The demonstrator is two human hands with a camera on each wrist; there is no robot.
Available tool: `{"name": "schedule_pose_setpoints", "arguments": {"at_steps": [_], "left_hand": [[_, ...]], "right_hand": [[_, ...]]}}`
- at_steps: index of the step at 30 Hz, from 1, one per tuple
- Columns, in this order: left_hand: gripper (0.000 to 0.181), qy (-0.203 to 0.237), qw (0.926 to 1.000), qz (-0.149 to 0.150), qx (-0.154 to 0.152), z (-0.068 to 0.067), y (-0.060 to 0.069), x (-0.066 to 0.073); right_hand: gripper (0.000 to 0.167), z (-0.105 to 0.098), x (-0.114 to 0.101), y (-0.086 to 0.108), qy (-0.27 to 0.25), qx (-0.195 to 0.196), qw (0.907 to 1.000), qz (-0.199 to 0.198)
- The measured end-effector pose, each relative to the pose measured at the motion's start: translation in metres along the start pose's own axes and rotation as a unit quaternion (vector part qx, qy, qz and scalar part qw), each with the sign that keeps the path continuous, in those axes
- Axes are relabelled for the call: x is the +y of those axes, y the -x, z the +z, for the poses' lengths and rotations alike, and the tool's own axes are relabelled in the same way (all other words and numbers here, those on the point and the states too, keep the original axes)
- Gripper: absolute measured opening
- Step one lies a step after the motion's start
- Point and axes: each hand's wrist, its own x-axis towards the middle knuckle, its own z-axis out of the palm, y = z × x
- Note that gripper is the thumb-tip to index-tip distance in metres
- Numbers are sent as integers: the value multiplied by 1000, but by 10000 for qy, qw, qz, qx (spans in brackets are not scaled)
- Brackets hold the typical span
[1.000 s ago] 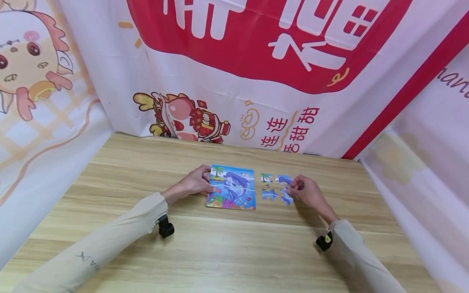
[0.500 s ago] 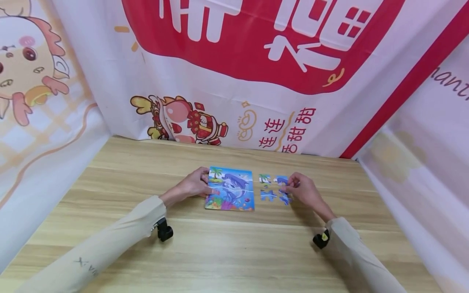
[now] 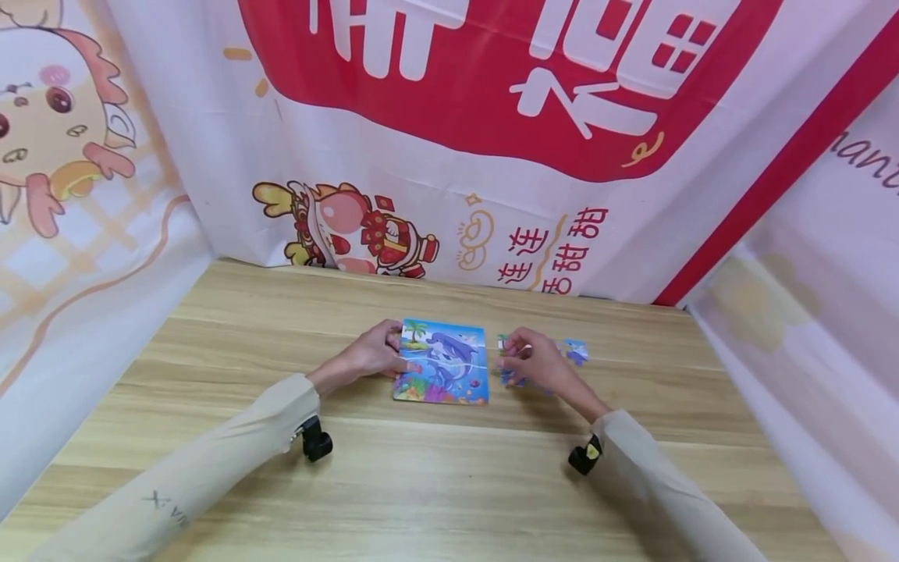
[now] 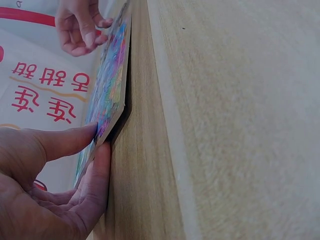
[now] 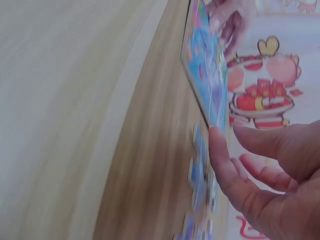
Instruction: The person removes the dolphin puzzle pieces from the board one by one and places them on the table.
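Observation:
A square dolphin jigsaw puzzle [image 3: 445, 363] lies on the table between the hands. My left hand [image 3: 368, 355] pinches its left edge, thumb on the printed face and fingers underneath. To the puzzle's right are several loose jigsaw pieces [image 5: 200, 175]. Over them is my right hand [image 3: 537, 363], partly hiding them in the head view. In the right wrist view its thumb and index finger stand apart with nothing seen between them, and the index fingertip is near the puzzle's corner. One blue and white jigsaw piece [image 3: 576, 351] lies right of this hand.
The wooden table [image 3: 435, 484] reaches back to a printed white and red cloth [image 3: 449, 234]. Cloth sides also stand at left and right. A small black camera hangs at each wrist.
My right hand has moved left from the right-hand pieces to those nearest the puzzle. One dolphin piece now lies farther right. My left hand keeps its hold on the puzzle.

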Motion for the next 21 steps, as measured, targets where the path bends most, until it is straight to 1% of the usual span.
{"name": "schedule_pose_setpoints", "arguments": {"at_steps": [3, 6, 9, 11, 13, 17, 21], "left_hand": [[82, -14, 10000, 7, -16, 1, -1, 0], [83, 13, 10000, 21, -13, 1, -1, 0], [84, 62, 10000, 16, 21, 1, -1, 0], [85, 70, 10000, -4, 27, 1, -2, 0], [84, 28, 10000, -67, 14, 1, -3, 0], [84, -18, 10000, -73, 24, 2, -3, -1], [85, 41, 10000, -9, 67, 2, -1, 0]], "right_hand": [[26, 9, -9, -4, 36, -185, 9998, -108], [33, 17, -17, -8, 146, -456, 9987, -157], [44, 23, -23, -11, 462, -635, 9966, -248], [50, 27, -25, -13, 787, -674, 9941, -315], [54, 30, -24, -16, 1177, -674, 9904, -260], [53, 35, -24, -21, 1760, -796, 9812, -21], [46, 37, -28, -25, 2073, -878, 9743, 83]]}}
